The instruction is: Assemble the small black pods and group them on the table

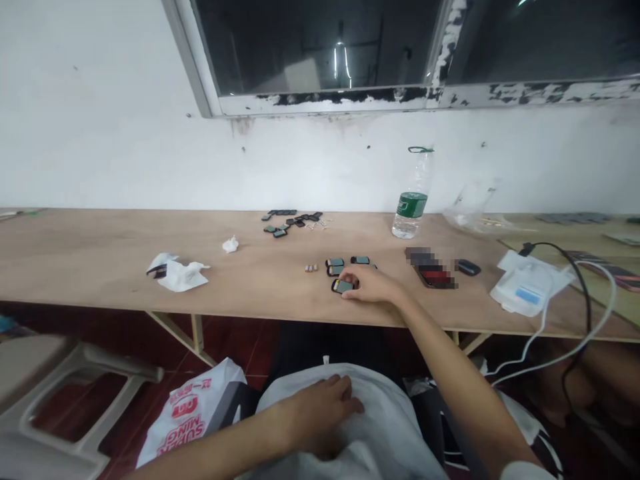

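With thumb and fingers, my right hand (373, 285) grips the edge of a small black device with a grey-green face (344, 287), low over or on the table near its front edge. Just behind it lie more of these small devices (335, 263), partly covered by my fingers. Another such device (360, 260) sits behind my knuckles. To their left is a little group of small pale pieces (311, 268). My left hand (325, 408) rests on the light shirt at my lap, holding nothing, its fingers loosely bent and apart.
More dark pieces (305, 219) lie further back on the wooden table (100, 267). Crumpled tissues (185, 275) are at left. Rightward stand a water bottle (411, 207), a phone (433, 270), a black oval object (469, 267) and a white box with cables (525, 287).
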Demonstrator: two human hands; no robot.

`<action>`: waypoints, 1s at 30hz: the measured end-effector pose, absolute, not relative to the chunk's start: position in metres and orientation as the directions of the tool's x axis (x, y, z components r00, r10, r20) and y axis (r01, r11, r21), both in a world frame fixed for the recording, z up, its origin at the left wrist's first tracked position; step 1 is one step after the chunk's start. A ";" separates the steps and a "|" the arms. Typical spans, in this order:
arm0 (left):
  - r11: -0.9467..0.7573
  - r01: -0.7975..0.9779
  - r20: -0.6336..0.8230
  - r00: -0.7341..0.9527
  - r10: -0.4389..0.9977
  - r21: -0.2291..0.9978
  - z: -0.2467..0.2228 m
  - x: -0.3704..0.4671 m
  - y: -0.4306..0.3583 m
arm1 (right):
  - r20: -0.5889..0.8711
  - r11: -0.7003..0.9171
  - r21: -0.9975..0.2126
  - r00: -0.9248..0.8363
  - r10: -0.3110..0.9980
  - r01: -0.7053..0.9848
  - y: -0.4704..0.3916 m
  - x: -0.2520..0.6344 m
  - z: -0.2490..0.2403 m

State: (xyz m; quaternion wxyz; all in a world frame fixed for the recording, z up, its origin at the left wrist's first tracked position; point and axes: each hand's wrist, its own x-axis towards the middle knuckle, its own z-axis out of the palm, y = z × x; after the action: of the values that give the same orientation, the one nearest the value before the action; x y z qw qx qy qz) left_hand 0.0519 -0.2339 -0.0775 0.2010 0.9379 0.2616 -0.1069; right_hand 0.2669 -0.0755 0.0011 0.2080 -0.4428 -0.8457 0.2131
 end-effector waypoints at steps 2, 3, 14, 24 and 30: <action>-0.760 0.534 -0.325 0.841 0.432 0.370 -0.080 0.052 -0.229 | 0.167 0.510 -0.556 -0.513 0.842 0.656 -0.076 0.266 0.001; -0.751 0.524 -0.326 0.848 0.418 0.401 -0.080 0.052 -0.227 | 0.164 0.503 -0.564 -0.508 0.846 0.655 -0.076 0.265 0.001; -0.737 0.511 -0.385 0.850 0.359 0.443 -0.069 0.055 -0.223 | 0.152 0.483 -0.641 -0.518 0.842 0.597 -0.078 0.261 0.001; -0.567 0.418 -0.228 0.898 0.377 0.710 -0.071 0.046 -0.212 | 0.204 0.468 -0.684 -0.469 0.859 0.560 -0.080 0.259 0.009; -0.556 0.490 -0.126 0.815 0.566 0.672 -0.113 0.079 -0.184 | 0.241 0.480 -0.688 -0.453 0.859 0.545 -0.081 0.263 0.016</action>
State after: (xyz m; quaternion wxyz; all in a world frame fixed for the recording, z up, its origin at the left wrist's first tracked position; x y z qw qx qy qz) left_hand 0.0787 -0.1843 -0.1135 0.3639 0.8804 0.2997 0.0522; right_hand 0.2627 -0.0807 0.0156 0.2927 -0.4337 -0.8089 0.2681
